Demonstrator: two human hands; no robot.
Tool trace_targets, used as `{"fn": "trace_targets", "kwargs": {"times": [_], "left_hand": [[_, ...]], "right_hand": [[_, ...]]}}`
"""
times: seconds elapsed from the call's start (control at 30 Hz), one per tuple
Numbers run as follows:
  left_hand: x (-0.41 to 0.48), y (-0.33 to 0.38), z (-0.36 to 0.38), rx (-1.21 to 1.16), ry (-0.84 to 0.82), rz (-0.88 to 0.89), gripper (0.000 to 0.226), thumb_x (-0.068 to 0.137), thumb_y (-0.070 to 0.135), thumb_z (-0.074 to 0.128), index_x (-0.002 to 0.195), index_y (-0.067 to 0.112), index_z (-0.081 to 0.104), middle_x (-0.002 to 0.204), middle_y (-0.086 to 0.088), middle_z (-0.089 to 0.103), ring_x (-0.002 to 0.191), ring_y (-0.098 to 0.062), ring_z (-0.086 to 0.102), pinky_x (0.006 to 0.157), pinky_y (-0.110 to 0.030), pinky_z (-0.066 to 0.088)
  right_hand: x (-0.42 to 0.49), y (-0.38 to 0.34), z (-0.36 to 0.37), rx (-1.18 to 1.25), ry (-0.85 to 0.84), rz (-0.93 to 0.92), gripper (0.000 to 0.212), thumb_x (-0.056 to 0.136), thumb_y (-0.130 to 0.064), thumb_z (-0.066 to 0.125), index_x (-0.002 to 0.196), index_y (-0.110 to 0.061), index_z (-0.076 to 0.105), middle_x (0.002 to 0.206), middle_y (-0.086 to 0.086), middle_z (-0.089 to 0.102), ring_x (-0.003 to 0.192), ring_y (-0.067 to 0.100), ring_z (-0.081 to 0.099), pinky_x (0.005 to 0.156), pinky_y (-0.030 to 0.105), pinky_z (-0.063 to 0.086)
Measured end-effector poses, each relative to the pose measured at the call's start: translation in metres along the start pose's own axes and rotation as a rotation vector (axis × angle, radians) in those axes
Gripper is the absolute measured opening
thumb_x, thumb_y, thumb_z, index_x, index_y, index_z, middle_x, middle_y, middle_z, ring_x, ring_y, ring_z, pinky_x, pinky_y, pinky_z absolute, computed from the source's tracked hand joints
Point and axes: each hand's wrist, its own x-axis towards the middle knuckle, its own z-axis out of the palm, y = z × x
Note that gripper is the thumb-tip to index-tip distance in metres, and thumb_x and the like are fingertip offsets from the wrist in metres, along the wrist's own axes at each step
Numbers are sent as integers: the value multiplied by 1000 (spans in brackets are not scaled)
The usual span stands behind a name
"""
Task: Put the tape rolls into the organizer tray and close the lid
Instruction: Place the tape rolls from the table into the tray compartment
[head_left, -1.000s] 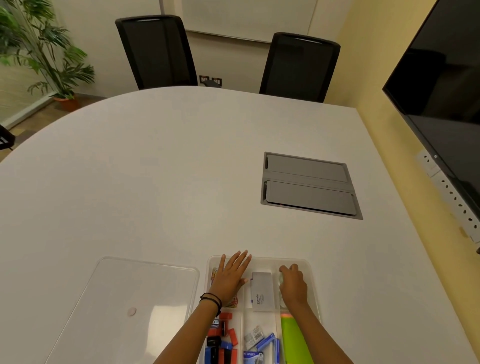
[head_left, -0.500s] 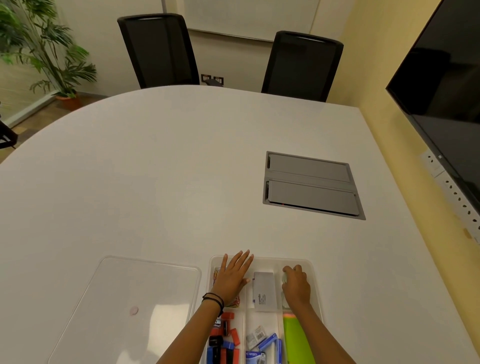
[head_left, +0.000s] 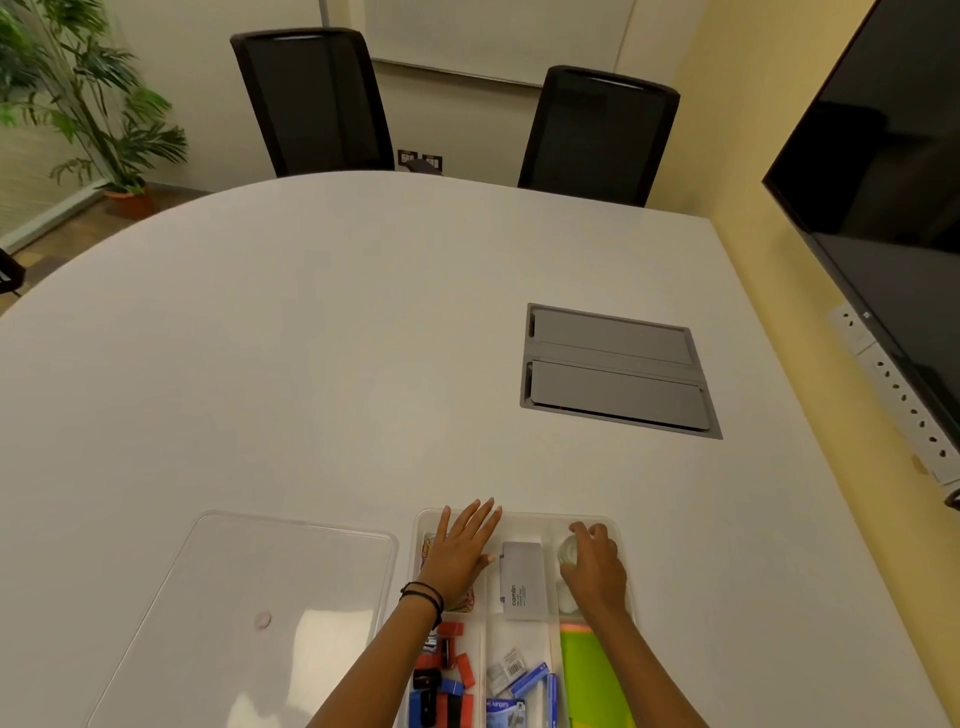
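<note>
A clear organizer tray (head_left: 519, 517) lies at the near edge of the white table, split into compartments. My right hand (head_left: 595, 569) is in its far right compartment, fingers curled over a clear tape roll (head_left: 567, 550); a second clear roll (head_left: 567, 603) peeks out just nearer, by my wrist. My left hand (head_left: 462, 551) rests flat with fingers spread on the far left compartment, over coloured rubber bands. The transparent lid (head_left: 249, 613) lies flat on the table left of the tray, off the tray.
The tray also holds a grey Camlin box (head_left: 523, 579), red, blue and black clips (head_left: 441, 680), staple boxes and green sticky notes (head_left: 592, 675). A grey cable hatch (head_left: 615, 369) sits in the table at far right. Two black chairs stand behind; a screen hangs at right.
Both hands stay in the tray's far end. The right hand has shifted slightly, its fingers still over the clear tape roll. The camera has tilted a little.
</note>
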Motion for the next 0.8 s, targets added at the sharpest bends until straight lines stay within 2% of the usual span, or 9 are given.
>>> {"fn": "trace_targets", "kwargs": {"times": [0.1,0.2,0.3,0.43,0.53,0.63,0.8], "left_hand": [[-1,-3,-1,0,3,-22,61,100,31,36,146,22,-2,159,-4,-4,146,-21,-5,111,-44,-17],[0,-10,-3,8,0,-44,61,100,31,36,146,22,-2,159,-4,-4,146,-21,-4,114,-47,-14],[-1,-12,-3,5,2,-62,61,100,30,36,146,22,-3,159,-4,-4,146,-21,-4,114,-47,-13],[-2,-14,-4,14,-17,-64,61,100,31,35,146,22,-5,158,-3,-6,146,-21,-4,115,-47,-11],[-2,-11,-7,17,-28,-60,61,100,31,35,146,21,-4,158,-5,-6,146,-23,-4,116,-47,-10],[-2,-10,-9,16,-33,-59,60,101,31,34,146,21,-4,158,-5,-6,146,-22,-4,116,-48,-9],[-2,-9,-12,16,-48,-68,60,101,31,34,146,21,-4,159,-5,-6,146,-21,-4,116,-47,-9]], "right_hand": [[-2,6,-5,29,29,-32,51,91,-4,49,139,-13,32,138,13,41,120,26,48,91,34,49],[-4,8,-11,20,-5,-55,43,91,1,41,132,-9,38,127,14,50,110,26,54,85,33,49],[-7,16,-10,23,-105,-96,38,89,0,44,126,-10,42,117,14,55,100,25,58,78,30,49],[-20,22,-6,4,-192,-122,50,93,-8,46,139,-13,29,125,14,54,111,25,56,88,30,47],[-26,20,-7,19,-213,-122,52,94,-10,45,142,-14,25,122,14,57,109,25,57,87,29,47],[-30,15,-10,23,-224,-131,49,93,-9,45,139,-13,29,115,15,61,103,25,60,80,30,49],[-34,6,-12,58,-232,-160,42,91,-7,45,133,-15,38,111,14,65,100,26,62,81,33,51]]}}
